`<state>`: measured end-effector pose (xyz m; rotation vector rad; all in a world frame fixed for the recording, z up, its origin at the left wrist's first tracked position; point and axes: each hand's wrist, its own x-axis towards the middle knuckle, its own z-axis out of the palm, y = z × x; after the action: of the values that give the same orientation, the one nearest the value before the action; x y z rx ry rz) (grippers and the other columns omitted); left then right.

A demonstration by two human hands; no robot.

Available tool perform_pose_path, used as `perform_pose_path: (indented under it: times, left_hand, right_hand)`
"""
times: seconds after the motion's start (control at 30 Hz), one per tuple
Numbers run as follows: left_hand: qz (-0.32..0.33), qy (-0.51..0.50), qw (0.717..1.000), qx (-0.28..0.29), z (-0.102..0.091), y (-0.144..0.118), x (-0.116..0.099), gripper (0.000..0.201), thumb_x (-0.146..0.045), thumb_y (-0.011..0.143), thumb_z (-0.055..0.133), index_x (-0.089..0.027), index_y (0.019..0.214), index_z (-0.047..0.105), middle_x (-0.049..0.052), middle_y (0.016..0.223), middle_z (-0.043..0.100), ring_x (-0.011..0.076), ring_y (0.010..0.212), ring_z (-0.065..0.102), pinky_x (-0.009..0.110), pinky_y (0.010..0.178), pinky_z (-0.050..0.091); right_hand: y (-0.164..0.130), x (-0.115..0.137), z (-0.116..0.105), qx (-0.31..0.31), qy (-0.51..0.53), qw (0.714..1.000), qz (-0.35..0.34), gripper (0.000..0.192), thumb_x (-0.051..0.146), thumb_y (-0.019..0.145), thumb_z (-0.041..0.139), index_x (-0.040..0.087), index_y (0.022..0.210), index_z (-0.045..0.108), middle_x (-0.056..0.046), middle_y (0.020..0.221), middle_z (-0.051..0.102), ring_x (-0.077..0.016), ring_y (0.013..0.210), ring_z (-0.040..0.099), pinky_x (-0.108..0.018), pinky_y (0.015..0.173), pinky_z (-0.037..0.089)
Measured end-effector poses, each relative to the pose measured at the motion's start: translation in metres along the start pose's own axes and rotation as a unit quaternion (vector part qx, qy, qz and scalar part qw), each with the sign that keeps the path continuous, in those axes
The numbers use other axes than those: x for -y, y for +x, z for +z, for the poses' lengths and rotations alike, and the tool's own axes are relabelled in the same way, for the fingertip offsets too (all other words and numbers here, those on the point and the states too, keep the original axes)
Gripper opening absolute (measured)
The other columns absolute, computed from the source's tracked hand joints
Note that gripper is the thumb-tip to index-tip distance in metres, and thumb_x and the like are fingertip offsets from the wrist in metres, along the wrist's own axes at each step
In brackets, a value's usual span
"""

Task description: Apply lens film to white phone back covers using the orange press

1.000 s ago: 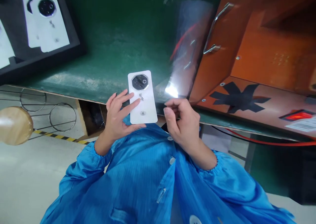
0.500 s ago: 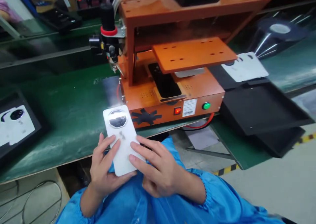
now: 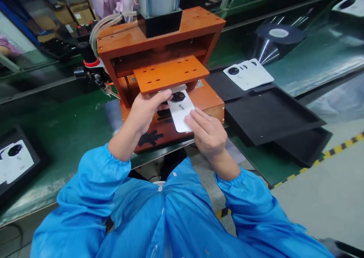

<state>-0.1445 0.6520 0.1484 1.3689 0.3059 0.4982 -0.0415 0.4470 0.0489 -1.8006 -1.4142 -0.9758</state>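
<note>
White phone back cover (image 3: 181, 112) held over the base of the orange press (image 3: 167, 66), just below its drilled orange plate (image 3: 170, 73), camera ring toward the press and plain end toward the person. Long axis running roughly from press to body, tilted slightly rightward at the near end. Left hand (image 3: 145, 112) gripping the cover's far left edge beside the camera ring, fingers curled together, thumb on top near the ring. Right hand (image 3: 209, 133) at the near end, fingers (image 3: 199, 118) held close together and laid flat on the cover's lower right corner. Both blue sleeves (image 3: 93, 186) reaching forward from the lower frame. Right of the press, black foam trays (image 3: 270, 116) stacked on the green bench (image 3: 71, 129), with more white covers (image 3: 248, 73) lying just behind them. Farther right of the press, a dark roll of film (image 3: 277, 36). Left of the press, another black tray (image 3: 25, 159) holding white covers, well apart from the hands. Behind the press, a pink sleeve (image 3: 106, 0) of another person, partly cut off by the frame's top edge.
</note>
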Motion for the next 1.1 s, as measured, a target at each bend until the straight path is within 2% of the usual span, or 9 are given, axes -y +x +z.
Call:
perform_pose_path:
  times: [0.1,0.23,0.37,0.53,0.63,0.73,0.8,0.9,1.1]
  left_hand:
    - [-0.004,-0.061,0.997,-0.037,0.020,0.019,0.003,0.030,-0.019,0.080,0.074,-0.015,0.109,0.073,0.010,0.114,0.081,0.0262,0.110,0.077,0.039,0.095,0.063]
    - [-0.035,-0.086,0.987,-0.129,0.036,0.032,0.014,0.032,-0.008,0.085,0.058,-0.020,0.111,0.074,0.006,0.109,0.082,0.0253,0.111,0.077,0.041,0.093,0.065]
    - [-0.057,-0.090,0.982,-0.157,0.031,0.025,0.017,0.021,-0.012,0.092,0.057,-0.018,0.104,0.072,0.007,0.102,0.080,0.0233,0.102,0.077,0.036,0.086,0.065]
    - [-0.085,0.036,0.995,-0.049,0.001,-0.065,0.016,0.018,-0.026,0.089,0.066,-0.016,0.103,0.070,0.005,0.086,0.076,0.0188,0.079,0.073,0.027,0.068,0.058]
    - [-0.088,0.192,0.977,-0.003,-0.023,-0.136,0.020,0.019,-0.037,0.094,0.066,-0.018,0.096,0.068,0.003,0.086,0.074,0.0159,0.072,0.068,0.025,0.062,0.052]
    - [-0.047,0.354,0.933,0.043,-0.042,-0.183,0.030,0.029,-0.036,0.097,0.061,-0.021,0.073,0.053,-0.003,0.062,0.056,0.0107,0.053,0.051,0.023,0.052,0.036]
    - [-0.018,0.401,0.914,0.054,-0.051,-0.200,0.038,0.031,-0.033,0.098,0.057,-0.022,0.070,0.048,-0.005,0.057,0.049,0.0101,0.048,0.046,0.023,0.050,0.033]
    - [0.001,0.425,0.904,0.039,-0.059,-0.212,0.051,0.028,-0.030,0.100,0.055,-0.022,0.073,0.053,-0.004,0.060,0.055,0.0114,0.050,0.053,0.023,0.051,0.039]
    - [0.064,0.443,0.893,0.049,-0.066,-0.214,0.057,0.028,-0.021,0.100,0.055,-0.023,0.072,0.055,-0.002,0.060,0.058,0.0132,0.052,0.055,0.027,0.052,0.043]
  right_hand:
    - [0.002,-0.011,0.017,-0.005,0.021,1.000,-0.017,0.043,0.006,0.104,0.052,0.025,0.136,0.074,-0.011,0.134,0.078,-0.0277,0.133,0.072,-0.039,0.098,0.063]
    - [0.013,-0.016,0.032,-0.025,0.052,0.998,-0.008,0.040,0.011,0.108,0.048,0.024,0.136,0.074,-0.011,0.133,0.079,-0.0267,0.132,0.072,-0.039,0.099,0.062]
    - [0.029,-0.023,0.046,0.070,0.056,0.994,0.062,0.041,0.016,0.109,0.042,0.024,0.126,0.078,-0.010,0.135,0.078,-0.0278,0.133,0.071,-0.043,0.104,0.060]
    - [0.050,-0.035,0.052,0.219,0.124,0.967,0.046,0.029,0.016,0.100,0.053,0.021,0.107,0.081,-0.010,0.143,0.074,-0.0321,0.135,0.069,-0.046,0.106,0.062]
    - [0.064,-0.042,0.043,0.281,0.162,0.945,0.046,0.038,0.014,0.098,0.055,0.022,0.126,0.079,-0.007,0.145,0.072,-0.0299,0.137,0.068,-0.049,0.116,0.059]
    - [0.078,-0.048,0.032,0.340,0.178,0.922,0.048,0.050,0.014,0.096,0.057,0.030,0.141,0.073,-0.002,0.149,0.070,-0.0290,0.140,0.066,-0.050,0.122,0.056]
    - [0.084,-0.048,0.028,0.364,0.171,0.915,0.037,0.050,0.017,0.095,0.059,0.025,0.142,0.073,-0.006,0.153,0.067,-0.0325,0.142,0.064,-0.052,0.122,0.055]
    - [0.084,-0.036,0.031,0.343,0.125,0.930,0.034,0.049,0.023,0.094,0.060,0.015,0.141,0.073,-0.014,0.156,0.063,-0.0376,0.145,0.061,-0.057,0.121,0.053]
    - [0.071,-0.009,0.056,0.260,0.046,0.961,0.080,0.037,0.026,0.096,0.062,0.020,0.130,0.074,-0.014,0.139,0.073,-0.0387,0.127,0.069,-0.058,0.105,0.058]
